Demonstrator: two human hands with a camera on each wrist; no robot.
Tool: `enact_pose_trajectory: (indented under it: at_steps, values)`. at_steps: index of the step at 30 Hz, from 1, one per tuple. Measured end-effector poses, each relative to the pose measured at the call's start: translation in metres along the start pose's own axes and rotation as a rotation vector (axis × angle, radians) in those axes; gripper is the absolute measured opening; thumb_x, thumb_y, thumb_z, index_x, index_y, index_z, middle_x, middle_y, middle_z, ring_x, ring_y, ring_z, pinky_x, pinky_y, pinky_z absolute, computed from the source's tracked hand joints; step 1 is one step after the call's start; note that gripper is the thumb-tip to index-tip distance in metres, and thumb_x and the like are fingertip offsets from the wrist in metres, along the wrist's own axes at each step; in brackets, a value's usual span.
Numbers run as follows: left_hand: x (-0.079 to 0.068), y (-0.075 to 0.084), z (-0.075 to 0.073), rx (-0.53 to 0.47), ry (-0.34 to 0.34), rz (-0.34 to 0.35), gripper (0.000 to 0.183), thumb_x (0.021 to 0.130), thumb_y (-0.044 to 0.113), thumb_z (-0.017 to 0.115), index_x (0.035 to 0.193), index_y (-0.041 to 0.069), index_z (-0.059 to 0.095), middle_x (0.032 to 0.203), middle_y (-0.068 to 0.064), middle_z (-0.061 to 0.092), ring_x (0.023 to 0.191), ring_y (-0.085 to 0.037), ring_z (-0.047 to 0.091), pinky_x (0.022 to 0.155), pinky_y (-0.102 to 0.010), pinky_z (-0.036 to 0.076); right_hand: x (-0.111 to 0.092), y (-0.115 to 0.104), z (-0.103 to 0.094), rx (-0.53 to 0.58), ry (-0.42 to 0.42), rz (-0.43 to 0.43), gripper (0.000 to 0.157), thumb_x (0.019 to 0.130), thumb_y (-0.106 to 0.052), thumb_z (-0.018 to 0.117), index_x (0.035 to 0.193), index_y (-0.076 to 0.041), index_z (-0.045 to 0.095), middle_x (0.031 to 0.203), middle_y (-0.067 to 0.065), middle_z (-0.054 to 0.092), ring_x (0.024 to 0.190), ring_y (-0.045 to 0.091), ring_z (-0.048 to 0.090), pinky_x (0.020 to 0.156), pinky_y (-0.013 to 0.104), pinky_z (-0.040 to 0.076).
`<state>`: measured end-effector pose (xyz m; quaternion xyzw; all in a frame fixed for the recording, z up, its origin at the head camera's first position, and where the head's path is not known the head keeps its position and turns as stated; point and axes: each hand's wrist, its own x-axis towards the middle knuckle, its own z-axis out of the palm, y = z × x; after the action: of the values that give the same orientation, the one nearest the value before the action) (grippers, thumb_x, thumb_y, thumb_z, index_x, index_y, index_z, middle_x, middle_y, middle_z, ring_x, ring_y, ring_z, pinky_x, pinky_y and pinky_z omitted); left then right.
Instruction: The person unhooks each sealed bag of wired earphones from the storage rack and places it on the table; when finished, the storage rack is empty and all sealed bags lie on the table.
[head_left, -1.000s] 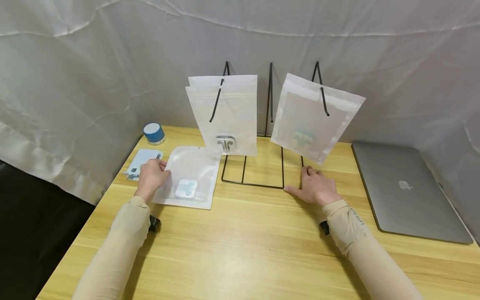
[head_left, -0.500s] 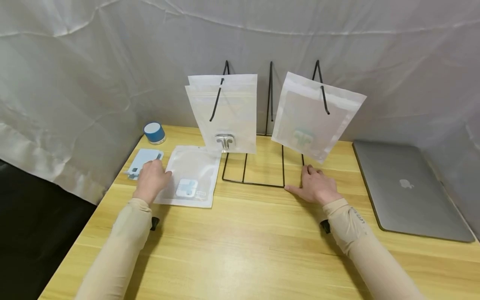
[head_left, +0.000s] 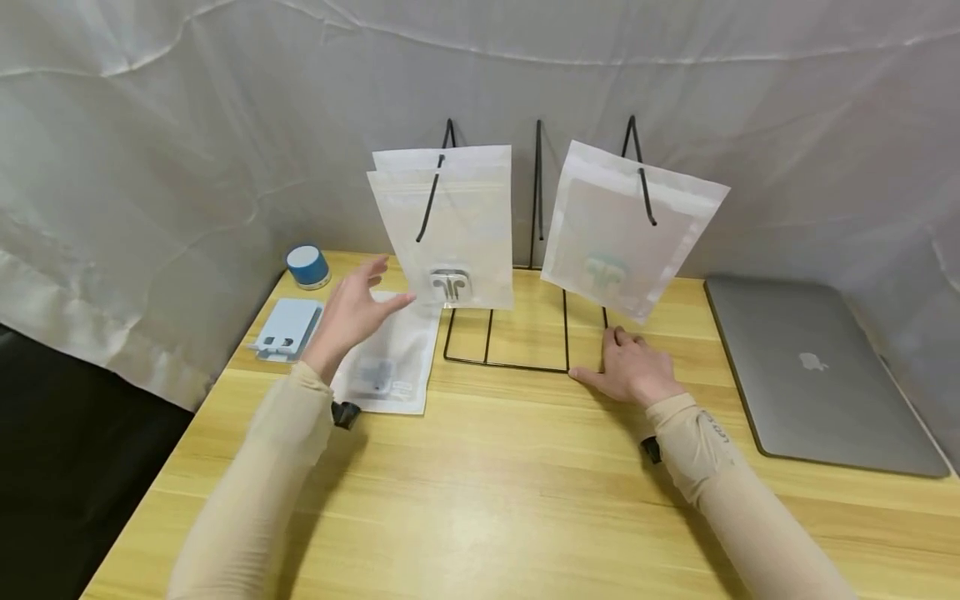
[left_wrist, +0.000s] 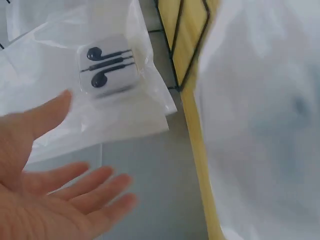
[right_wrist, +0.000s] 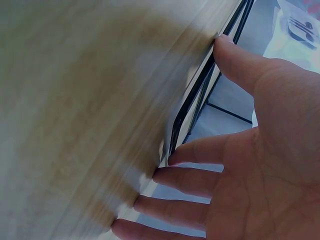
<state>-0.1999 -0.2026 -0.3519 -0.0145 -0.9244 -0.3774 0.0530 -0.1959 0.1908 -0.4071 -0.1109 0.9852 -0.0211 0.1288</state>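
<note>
Two white translucent bags (head_left: 465,217) hang one behind the other on the left hook of a black wire display rack (head_left: 517,367); the front one contains dark earphones (left_wrist: 107,67) in a clear case. Raised in front of them, my left hand (head_left: 351,315) holds nothing, its thumb and fingers apart. Beneath it a similar bag (head_left: 408,333) lies flat on the table with a square case inside. Another bag (head_left: 622,225) hangs tilted on the right hook. At the rack's front right corner rests my right hand (head_left: 636,367), its thumb touching the base wire and fingertips on the table.
A closed grey laptop (head_left: 817,375) lies at the right. On the left are a light blue box-like item (head_left: 288,325) and a blue cylinder (head_left: 307,265) with a white top. The rack's middle hook (head_left: 539,179) carries no bag. Pale cloth (head_left: 225,125) surrounds the table.
My left hand has risen off the flat bag's left side and moved right and away from me, toward the hanging bags, its fingers spreading. My right hand has stayed at the rack's corner.
</note>
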Motion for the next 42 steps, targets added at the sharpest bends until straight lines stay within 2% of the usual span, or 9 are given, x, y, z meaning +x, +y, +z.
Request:
enact_pose_trajectory:
  at_steps: [4, 7, 12, 18, 23, 33, 38, 42]
  values:
    - [0.013, 0.01, 0.004, -0.082, 0.126, 0.019, 0.067, 0.086, 0.035, 0.078, 0.14, 0.007, 0.05, 0.136, -0.015, 0.056, 0.123, -0.034, 0.054, 0.096, -0.05, 0.047, -0.001, 0.0, 0.001, 0.0, -0.007, 0.001, 0.106, 0.089, -0.075, 0.047, 0.15, 0.009, 0.026, 0.15, 0.032, 0.032, 0.13, 0.053, 0.037, 0.072, 0.062, 0.052]
    - [0.018, 0.016, 0.006, -0.109, 0.187, 0.019, 0.059, 0.086, 0.033, 0.079, 0.133, 0.005, 0.056, 0.129, -0.014, 0.061, 0.117, -0.032, 0.058, 0.093, -0.047, 0.049, -0.001, 0.001, 0.001, 0.0, 0.001, -0.001, 0.105, 0.089, -0.074, 0.047, 0.149, 0.01, 0.026, 0.149, 0.032, 0.032, 0.129, 0.053, 0.038, 0.07, 0.061, 0.052]
    - [0.02, 0.016, 0.01, -0.132, 0.233, 0.011, 0.053, 0.087, 0.032, 0.078, 0.128, 0.004, 0.059, 0.124, -0.014, 0.064, 0.112, -0.032, 0.062, 0.091, -0.045, 0.051, 0.0, 0.001, 0.001, -0.002, 0.006, 0.001, 0.104, 0.09, -0.073, 0.047, 0.149, 0.01, 0.026, 0.149, 0.032, 0.032, 0.129, 0.053, 0.038, 0.07, 0.06, 0.052]
    - [0.019, 0.011, 0.011, -0.194, 0.276, -0.039, 0.043, 0.087, 0.031, 0.078, 0.12, 0.007, 0.063, 0.113, -0.011, 0.067, 0.099, -0.026, 0.065, 0.081, -0.042, 0.054, 0.002, -0.001, 0.002, 0.003, -0.004, -0.005, 0.106, 0.089, -0.076, 0.046, 0.15, 0.009, 0.026, 0.151, 0.031, 0.031, 0.13, 0.052, 0.037, 0.072, 0.061, 0.051]
    - [0.019, 0.014, 0.012, -0.206, 0.288, -0.055, 0.035, 0.087, 0.029, 0.078, 0.11, 0.006, 0.064, 0.107, -0.011, 0.068, 0.096, -0.025, 0.065, 0.083, -0.042, 0.053, 0.002, -0.001, 0.002, 0.003, -0.001, -0.007, 0.105, 0.089, -0.074, 0.047, 0.149, 0.009, 0.027, 0.15, 0.031, 0.032, 0.13, 0.052, 0.038, 0.074, 0.062, 0.051]
    - [0.02, 0.015, 0.013, -0.258, 0.262, 0.018, 0.025, 0.089, 0.029, 0.075, 0.089, 0.007, 0.064, 0.096, -0.006, 0.072, 0.088, -0.019, 0.065, 0.077, -0.035, 0.049, 0.002, 0.0, 0.001, 0.006, 0.003, -0.005, 0.104, 0.089, -0.074, 0.047, 0.15, 0.009, 0.027, 0.151, 0.03, 0.032, 0.13, 0.052, 0.037, 0.073, 0.063, 0.051]
    - [0.019, 0.016, 0.011, -0.272, 0.256, 0.019, 0.023, 0.09, 0.027, 0.075, 0.086, 0.006, 0.067, 0.094, -0.005, 0.073, 0.086, -0.018, 0.063, 0.077, -0.034, 0.048, 0.001, 0.0, 0.002, 0.01, 0.009, -0.011, 0.103, 0.09, -0.074, 0.047, 0.15, 0.008, 0.027, 0.151, 0.03, 0.032, 0.13, 0.052, 0.037, 0.074, 0.064, 0.05]
    - [0.016, 0.016, 0.011, -0.285, 0.254, 0.044, 0.019, 0.091, 0.025, 0.074, 0.09, 0.006, 0.07, 0.091, -0.005, 0.073, 0.085, -0.017, 0.064, 0.077, -0.033, 0.048, 0.002, 0.0, 0.002, 0.011, 0.015, -0.014, 0.103, 0.09, -0.073, 0.048, 0.149, 0.009, 0.027, 0.15, 0.031, 0.032, 0.13, 0.053, 0.037, 0.074, 0.063, 0.051]
